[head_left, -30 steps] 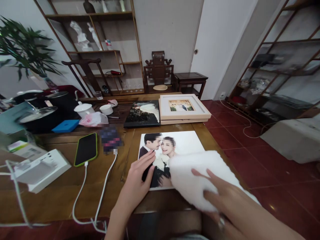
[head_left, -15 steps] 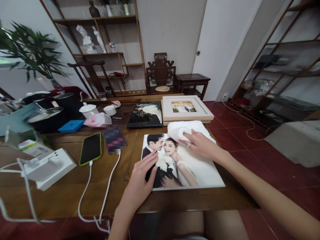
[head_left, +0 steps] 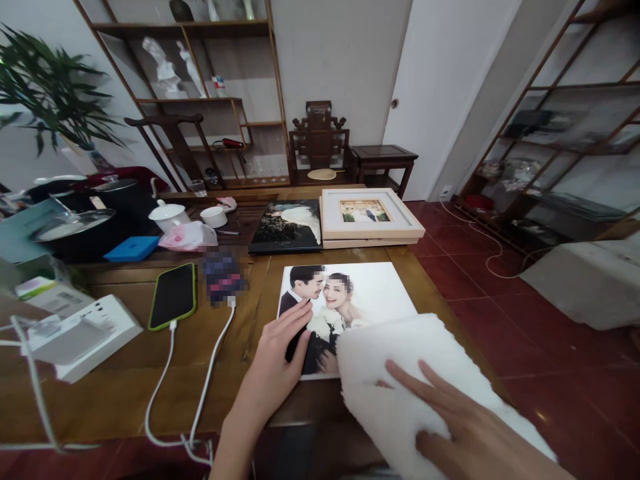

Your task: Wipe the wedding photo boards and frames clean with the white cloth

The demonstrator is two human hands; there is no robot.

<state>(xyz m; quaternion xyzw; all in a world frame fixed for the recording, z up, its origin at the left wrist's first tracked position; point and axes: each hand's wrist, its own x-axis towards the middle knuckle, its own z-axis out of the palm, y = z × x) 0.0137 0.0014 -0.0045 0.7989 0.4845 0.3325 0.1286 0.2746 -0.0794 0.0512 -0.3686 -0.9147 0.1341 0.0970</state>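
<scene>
A large glossy photo print (head_left: 370,290) of a couple lies flat at the near edge of the wooden table (head_left: 120,393). My left hand (head_left: 277,363) rests flat on its lower left corner, fingers stretched out. My right hand (head_left: 465,433) lies with spread fingers on a white fluffy cloth (head_left: 400,373) that covers the print's lower right part and hangs over the table edge.
Behind the print lie a dark photo album (head_left: 287,227) and a framed picture (head_left: 367,213) on a stack. To the left are a green-cased phone (head_left: 173,295) on a white cable, a white box (head_left: 80,337), a blue box (head_left: 131,249), cups and pots. Red tiled floor to the right.
My right hand has pulled the white cloth from the print's far edge down to its near right corner. The left hand has stayed on the lower left corner.
</scene>
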